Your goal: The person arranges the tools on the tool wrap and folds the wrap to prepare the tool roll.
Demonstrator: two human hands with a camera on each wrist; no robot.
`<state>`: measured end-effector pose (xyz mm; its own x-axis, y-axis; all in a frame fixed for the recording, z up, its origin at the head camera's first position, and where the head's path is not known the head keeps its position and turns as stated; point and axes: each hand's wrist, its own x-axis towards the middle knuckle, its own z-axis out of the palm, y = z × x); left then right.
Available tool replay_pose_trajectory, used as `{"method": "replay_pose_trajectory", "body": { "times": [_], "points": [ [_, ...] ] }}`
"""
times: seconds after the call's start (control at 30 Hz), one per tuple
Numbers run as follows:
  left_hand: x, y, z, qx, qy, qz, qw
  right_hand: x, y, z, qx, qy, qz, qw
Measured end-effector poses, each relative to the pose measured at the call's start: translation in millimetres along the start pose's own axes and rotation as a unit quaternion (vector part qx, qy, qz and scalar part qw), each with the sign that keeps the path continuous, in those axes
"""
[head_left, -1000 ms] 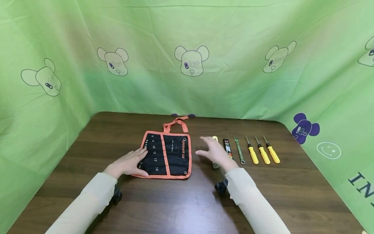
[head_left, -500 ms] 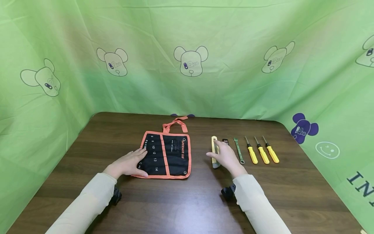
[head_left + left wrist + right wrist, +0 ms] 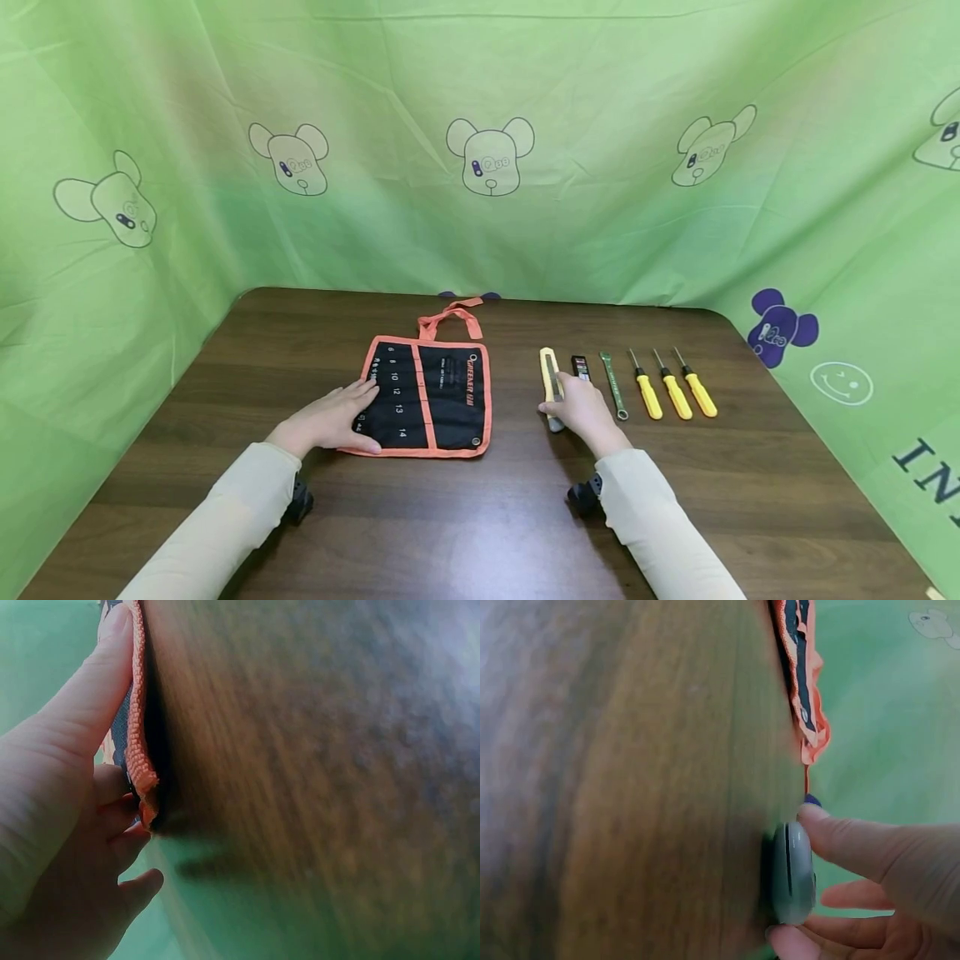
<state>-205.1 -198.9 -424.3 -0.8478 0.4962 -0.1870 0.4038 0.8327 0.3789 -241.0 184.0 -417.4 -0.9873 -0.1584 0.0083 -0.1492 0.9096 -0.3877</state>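
Observation:
A black tool pouch (image 3: 453, 400) with orange trim lies flat on the table, its orange tie (image 3: 450, 315) stretched out behind it. My left hand (image 3: 326, 421) rests on the pouch's left side with fingers spread and straight. In the left wrist view the thumb lies along the orange edge (image 3: 136, 712). To the right of the pouch is a yellow utility knife (image 3: 549, 367) with a grey end. My right hand (image 3: 587, 412) pinches its lower part. The right wrist view has the thumb and a finger on opposite sides of the knife's grey end (image 3: 793, 874).
A small black box (image 3: 580, 367), partly behind my right hand, lies beside the knife. Farther right are a green wrench (image 3: 613, 386) and three yellow-handled screwdrivers (image 3: 677, 398) in a row. Green printed cloth (image 3: 480, 233) hangs around the wooden table (image 3: 450, 533).
My right hand has moved right and down onto the utility knife, whose far end has shifted slightly left. The left hand has stayed on the pouch.

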Motion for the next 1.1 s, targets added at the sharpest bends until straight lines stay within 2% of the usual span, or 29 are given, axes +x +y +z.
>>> {"method": "replay_pose_trajectory", "body": {
  "times": [0.23, 0.53, 0.77, 0.97, 1.1],
  "points": [
    [0.0, -0.1, 1.6, -0.006, -0.004, -0.006, 1.0000, 2.2, 1, 1, 0.000, -0.001, 0.006, 1.0000],
    [0.3, 1.3, 1.0, -0.005, -0.008, -0.010, 0.9999, 2.4, 4, 2, 0.034, -0.016, 0.013, 0.9992],
    [0.3, 2.5, 0.7, -0.003, -0.005, -0.005, 1.0000, 1.4, 7, -7, 0.103, -0.008, -0.004, 0.9946],
    [-0.3, 2.9, -0.4, 0.001, -0.005, -0.006, 1.0000, 2.4, 3, -18, 0.172, 0.001, -0.037, 0.9844],
    [-0.1, 3.2, -0.6, 0.005, -0.005, -0.007, 0.9999, 0.9, -1, -24, 0.213, -0.012, -0.048, 0.9758]
  ]
}}
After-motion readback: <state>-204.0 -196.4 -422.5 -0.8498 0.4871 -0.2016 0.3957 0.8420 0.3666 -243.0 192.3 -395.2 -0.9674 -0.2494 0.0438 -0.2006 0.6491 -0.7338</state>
